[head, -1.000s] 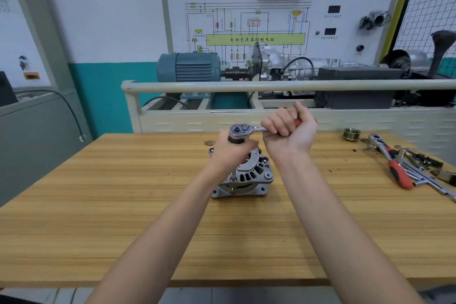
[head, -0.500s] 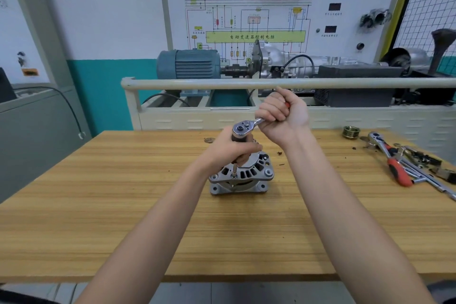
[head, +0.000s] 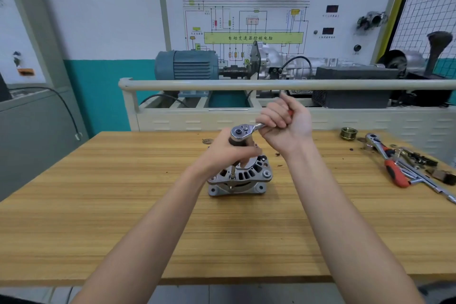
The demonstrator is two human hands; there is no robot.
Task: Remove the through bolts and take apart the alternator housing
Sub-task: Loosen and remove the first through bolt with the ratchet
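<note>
The alternator [head: 240, 176] stands on the wooden table [head: 98, 217], a squat cast-metal drum with a dull silver finish, curved slots cut around its top face and small round bolt lugs at its rim; its base flares into a flat mounting foot. The table is a pale yellow board with long straight grain lines and a thick front edge.

Directly above the alternator is the ratchet wrench [head: 243, 131], its rounded, polished steel head facing up, with a narrow shiny shank running away to the right. A thin steel extension bar [head: 232, 172] drops from under the head to the near left rim of the alternator. The left hand [head: 228, 152] is curled around the dark socket part just below the wrench head, fingers wrapped over it and resting against the alternator's top. The right hand [head: 283, 122], up and right of the alternator, is closed in a fist around the wrench handle, a sliver of red grip showing between the fingers.

Far right of the alternator lie a second ratchet with a red handle [head: 389, 163], several plain steel bars beside it, and a small ribbed brass-coloured pulley [head: 348, 133]. Behind the alternator runs a cream tubular rail [head: 246, 84].
</note>
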